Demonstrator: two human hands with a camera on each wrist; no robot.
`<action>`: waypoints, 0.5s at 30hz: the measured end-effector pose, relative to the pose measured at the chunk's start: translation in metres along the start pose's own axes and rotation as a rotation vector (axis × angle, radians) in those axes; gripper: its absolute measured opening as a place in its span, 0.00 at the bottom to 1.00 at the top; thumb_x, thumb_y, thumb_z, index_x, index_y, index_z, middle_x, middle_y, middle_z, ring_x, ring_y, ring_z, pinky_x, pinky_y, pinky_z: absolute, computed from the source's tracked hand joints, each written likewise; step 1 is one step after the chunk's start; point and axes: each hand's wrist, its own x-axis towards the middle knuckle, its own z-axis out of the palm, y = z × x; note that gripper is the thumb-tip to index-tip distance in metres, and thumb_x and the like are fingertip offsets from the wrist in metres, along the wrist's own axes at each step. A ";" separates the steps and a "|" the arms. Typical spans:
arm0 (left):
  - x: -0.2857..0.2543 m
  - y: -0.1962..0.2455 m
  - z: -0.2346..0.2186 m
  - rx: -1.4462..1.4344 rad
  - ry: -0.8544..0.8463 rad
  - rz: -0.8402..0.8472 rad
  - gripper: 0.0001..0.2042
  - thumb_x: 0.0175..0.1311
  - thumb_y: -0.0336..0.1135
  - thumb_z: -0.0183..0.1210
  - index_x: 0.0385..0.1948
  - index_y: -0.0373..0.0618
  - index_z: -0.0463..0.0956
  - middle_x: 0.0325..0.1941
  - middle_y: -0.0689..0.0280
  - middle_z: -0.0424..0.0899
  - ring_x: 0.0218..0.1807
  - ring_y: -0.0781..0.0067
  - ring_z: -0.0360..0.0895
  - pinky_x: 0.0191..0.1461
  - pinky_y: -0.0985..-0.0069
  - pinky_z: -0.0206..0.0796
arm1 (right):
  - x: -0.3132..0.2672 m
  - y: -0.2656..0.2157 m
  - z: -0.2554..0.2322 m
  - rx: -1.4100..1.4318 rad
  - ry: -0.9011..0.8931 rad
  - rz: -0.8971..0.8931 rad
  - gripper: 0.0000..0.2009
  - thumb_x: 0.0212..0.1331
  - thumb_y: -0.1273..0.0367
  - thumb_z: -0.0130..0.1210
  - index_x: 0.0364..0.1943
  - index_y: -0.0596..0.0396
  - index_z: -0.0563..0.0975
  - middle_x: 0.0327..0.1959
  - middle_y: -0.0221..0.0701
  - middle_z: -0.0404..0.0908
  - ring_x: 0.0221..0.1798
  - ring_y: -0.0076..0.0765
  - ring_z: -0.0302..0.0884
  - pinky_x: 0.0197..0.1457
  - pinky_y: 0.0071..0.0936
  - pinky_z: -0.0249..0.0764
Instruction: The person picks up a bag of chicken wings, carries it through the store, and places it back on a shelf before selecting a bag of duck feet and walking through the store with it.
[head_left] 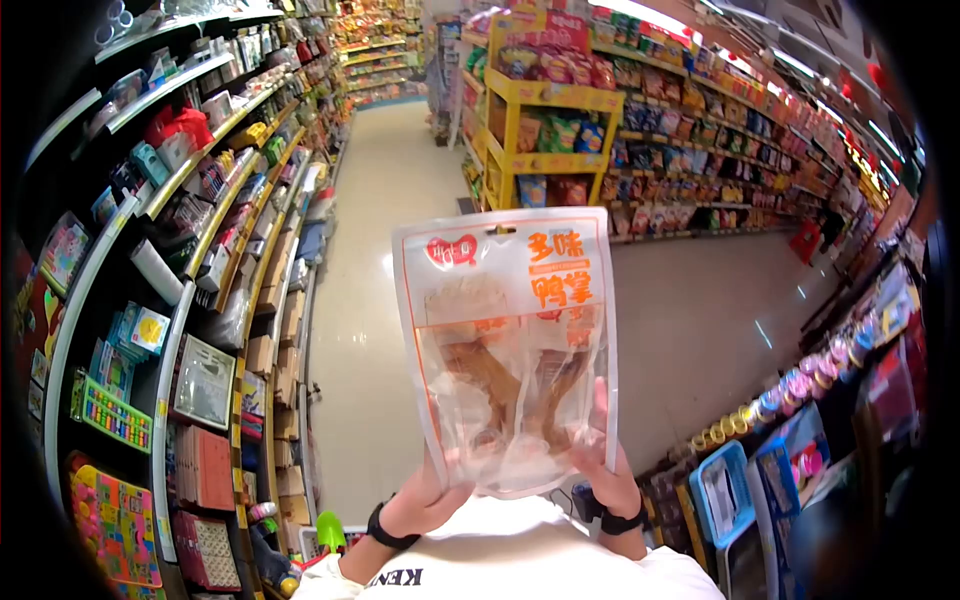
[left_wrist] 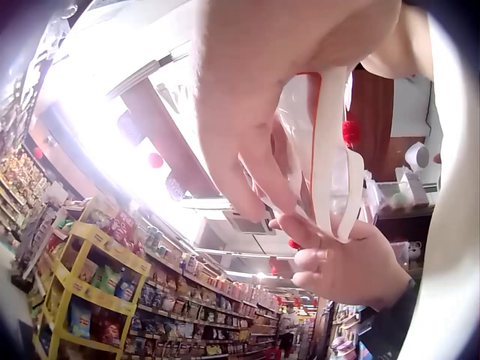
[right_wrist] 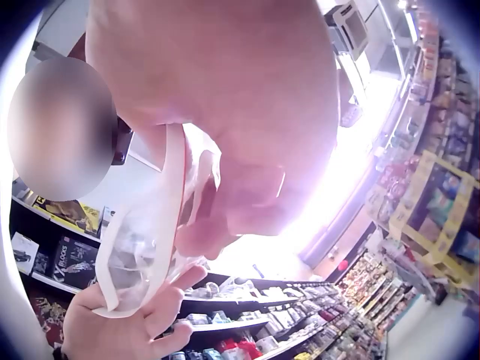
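A snack pouch of duck feet (head_left: 490, 270), with white top, orange print and a clear window showing brown pieces, stands upright before my chest in the head view. My left hand (head_left: 425, 500) grips its lower left corner, and my right hand (head_left: 612, 487) grips the lower right side, the fingers partly behind the pouch. In the left wrist view the pouch's edge (left_wrist: 322, 157) runs between both hands. From the right wrist view the white side seam (right_wrist: 171, 187) passes beside my curled right fingers.
On the left, shelves (head_left: 200, 250) carry stationery and boxed goods. A yellow display rack (head_left: 555, 95) with bagged snacks stands ahead, shelves of snacks (head_left: 720, 150) behind it. An aisle floor (head_left: 365, 300) stretches forward. At lower right is a blue basket (head_left: 725, 495).
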 end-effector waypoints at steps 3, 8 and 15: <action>0.030 -0.012 -0.025 0.368 0.103 0.301 0.43 0.48 0.20 0.52 0.62 0.33 0.27 0.67 0.54 0.39 0.67 0.64 0.42 0.65 0.75 0.38 | 0.054 0.010 -0.005 -0.026 -0.112 0.026 0.38 0.52 0.81 0.46 0.64 0.59 0.36 0.70 0.35 0.28 0.45 0.23 0.60 0.49 0.22 0.62; 0.077 -0.005 -0.064 -0.133 0.349 0.142 0.46 0.44 0.17 0.45 0.61 0.41 0.17 0.68 0.60 0.31 0.69 0.65 0.35 0.68 0.71 0.29 | 0.122 0.041 0.003 -0.093 -0.088 0.233 0.36 0.52 0.78 0.48 0.64 0.62 0.41 0.63 0.32 0.50 0.51 0.28 0.61 0.55 0.24 0.59; 0.143 -0.003 -0.162 -0.419 0.341 0.281 0.47 0.43 0.14 0.42 0.61 0.45 0.16 0.68 0.61 0.29 0.68 0.64 0.41 0.67 0.69 0.37 | 0.238 0.095 0.033 0.099 -0.089 0.231 0.41 0.52 0.80 0.45 0.65 0.50 0.32 0.60 0.37 0.56 0.54 0.29 0.61 0.57 0.26 0.59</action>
